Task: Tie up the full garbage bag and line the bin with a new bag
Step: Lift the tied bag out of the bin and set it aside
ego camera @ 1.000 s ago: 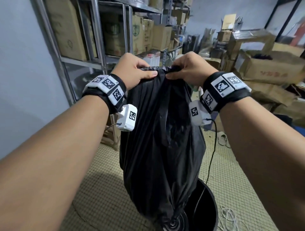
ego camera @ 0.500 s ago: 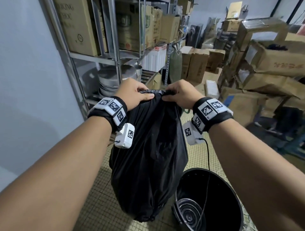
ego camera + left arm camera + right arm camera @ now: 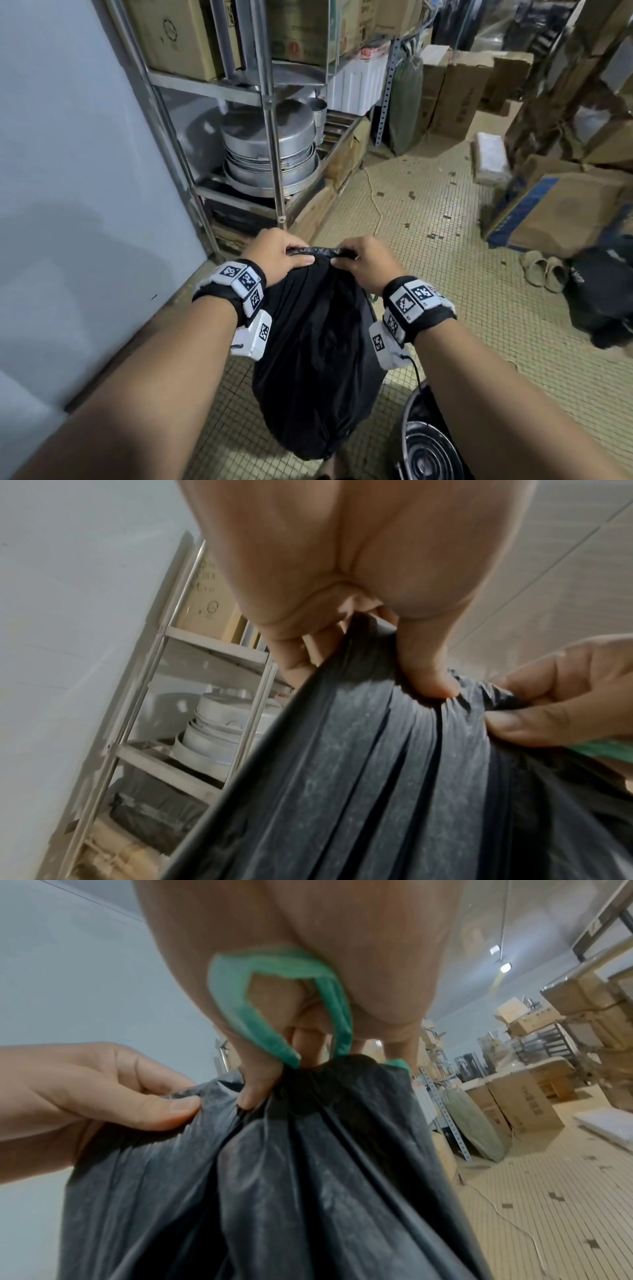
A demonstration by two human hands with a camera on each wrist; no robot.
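Observation:
A full black garbage bag [image 3: 318,359] hangs over the tiled floor, just left of the black bin [image 3: 431,442]. My left hand [image 3: 274,255] grips the gathered top of the bag [image 3: 359,764] on its left side, thumb pressed on the plastic. My right hand [image 3: 363,260] grips the bag's [image 3: 274,1177] top on the right side. A green drawstring loop [image 3: 274,999] runs round the right hand's fingers. My left hand [image 3: 103,1091] pinches the plastic close beside it. The bin's inside shows a ribbed bottom and no liner.
A metal shelf rack [image 3: 270,144] with stacked steel pots [image 3: 270,147] stands at the back left against a pale wall [image 3: 68,205]. Cardboard boxes [image 3: 555,209] crowd the right side. A pair of slippers [image 3: 544,270] and a thin cord [image 3: 376,205] lie on the floor.
Both hands have lowered the bag, out of the bin and to its left, down toward the floor. Their grip on the bag's top is unchanged.

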